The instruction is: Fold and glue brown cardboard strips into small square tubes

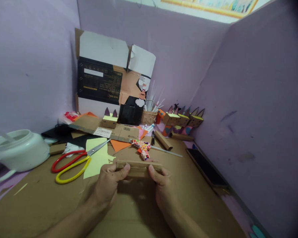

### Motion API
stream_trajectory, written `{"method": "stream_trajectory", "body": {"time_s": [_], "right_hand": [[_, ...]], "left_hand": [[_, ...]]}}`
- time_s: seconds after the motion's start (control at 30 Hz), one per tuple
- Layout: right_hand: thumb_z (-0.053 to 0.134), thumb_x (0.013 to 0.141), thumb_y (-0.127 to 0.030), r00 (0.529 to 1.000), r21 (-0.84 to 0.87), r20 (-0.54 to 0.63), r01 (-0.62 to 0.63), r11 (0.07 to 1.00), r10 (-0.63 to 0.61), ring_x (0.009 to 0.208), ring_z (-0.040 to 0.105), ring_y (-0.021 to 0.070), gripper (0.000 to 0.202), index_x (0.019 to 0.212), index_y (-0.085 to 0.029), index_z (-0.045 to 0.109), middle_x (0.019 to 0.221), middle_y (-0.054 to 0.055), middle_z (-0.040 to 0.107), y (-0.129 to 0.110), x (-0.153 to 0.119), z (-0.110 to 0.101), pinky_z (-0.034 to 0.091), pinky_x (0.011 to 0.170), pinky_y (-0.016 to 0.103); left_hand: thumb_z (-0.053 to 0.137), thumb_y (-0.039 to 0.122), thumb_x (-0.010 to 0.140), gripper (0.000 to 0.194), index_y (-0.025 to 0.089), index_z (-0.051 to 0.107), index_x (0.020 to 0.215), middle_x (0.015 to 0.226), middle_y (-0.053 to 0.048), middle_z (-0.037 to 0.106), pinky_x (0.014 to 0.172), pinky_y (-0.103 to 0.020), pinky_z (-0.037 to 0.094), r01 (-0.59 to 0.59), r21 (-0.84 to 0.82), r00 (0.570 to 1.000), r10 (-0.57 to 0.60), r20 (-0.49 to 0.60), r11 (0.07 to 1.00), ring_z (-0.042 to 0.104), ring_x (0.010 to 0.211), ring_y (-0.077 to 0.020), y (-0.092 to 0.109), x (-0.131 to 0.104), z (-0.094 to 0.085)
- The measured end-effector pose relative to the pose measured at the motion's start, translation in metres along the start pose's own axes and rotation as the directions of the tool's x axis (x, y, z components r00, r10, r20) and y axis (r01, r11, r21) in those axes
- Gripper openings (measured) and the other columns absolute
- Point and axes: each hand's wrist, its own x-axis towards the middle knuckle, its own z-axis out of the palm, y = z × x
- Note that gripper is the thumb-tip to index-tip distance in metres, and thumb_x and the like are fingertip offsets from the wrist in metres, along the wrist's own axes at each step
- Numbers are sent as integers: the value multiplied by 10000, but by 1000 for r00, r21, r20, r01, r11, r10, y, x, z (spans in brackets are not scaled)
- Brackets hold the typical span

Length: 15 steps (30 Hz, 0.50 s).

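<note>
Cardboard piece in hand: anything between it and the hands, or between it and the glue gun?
Nothing visible either way. The left hand and right hand grip the cardboard piece directly, thumbs on its near side. The glue gun lies just beyond; the piece may hide something low behind it.

Cardboard piece [139, 164]: plain brown, narrow, folded lengthwise. Long axis runs left to right, roughly level. Pinched near both ends, raised above the bench [12, 180], between its left and right edges. Ends partly hidden.
</note>
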Motion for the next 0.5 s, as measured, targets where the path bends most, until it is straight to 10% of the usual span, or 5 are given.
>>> {"method": "stream_trajectory", "body": {"time_s": [0.3, 0.5], "right_hand": [[640, 715, -395, 996, 52, 52, -70, 996, 67, 733, 612, 219, 249, 779, -175, 737, 713, 31, 701, -11, 1, 0, 445, 689, 302], [617, 746, -439, 996, 9, -29, 80, 997, -79, 748, 618, 206, 281, 715, -188, 739, 726, 29, 705, -16, 8, -7, 450, 727, 295]], "left_hand": [[778, 303, 547, 225, 110, 666, 519, 533, -17, 611, 526, -250, 490, 0, -30, 1000, 0, 2, 1000, 572, 577, -152, -1, 4, -7], [737, 352, 626, 248, 139, 719, 752, 706, -37, 678, 526, -237, 502, -35, -7, 999, 35, -9, 999, 606, 685, -175, 2, 9, -13]]}}
